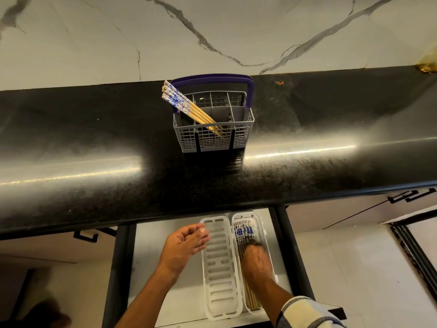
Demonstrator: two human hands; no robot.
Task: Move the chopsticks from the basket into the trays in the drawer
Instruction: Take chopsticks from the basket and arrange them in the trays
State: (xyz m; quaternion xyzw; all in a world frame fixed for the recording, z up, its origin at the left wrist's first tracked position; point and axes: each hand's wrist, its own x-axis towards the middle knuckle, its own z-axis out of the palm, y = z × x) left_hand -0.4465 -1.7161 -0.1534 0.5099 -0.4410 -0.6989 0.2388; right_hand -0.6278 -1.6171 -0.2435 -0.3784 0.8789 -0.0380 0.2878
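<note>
Chopsticks (189, 107) are standing in two groups, with the basket (214, 124) taken as the reference. Four blue-patterned pieces are leaning out of the basket's near-left compartment, heads tilting up and to the left past the purple handle (249, 91), so part of the transfer is judged outstanding. The basket is sitting on the black worktop (94, 143), its other compartments showing nothing that can be made out.

Below and nearer than the basket, the drawer (160, 268) is standing open. Two white trays are lying side by side in it, lengthwise. The tray (220, 268) directly below the basket's left half is showing only its slotted floor. The second tray (260, 223), to its right, is carrying a bundle of chopsticks (243, 232), patterned heads pointing toward the basket.

The right hand (256, 259) is resting down on that bundle, apparently settling the sticks flat so they lie parallel; motion blur is hiding the fingers, so its grip cannot be told. The left hand (184, 242) is hovering over the left edge of the slotted tray, fingers relaxed, grip wide and holding nothing, likely free to steady the tray or reach for the basket.
</note>
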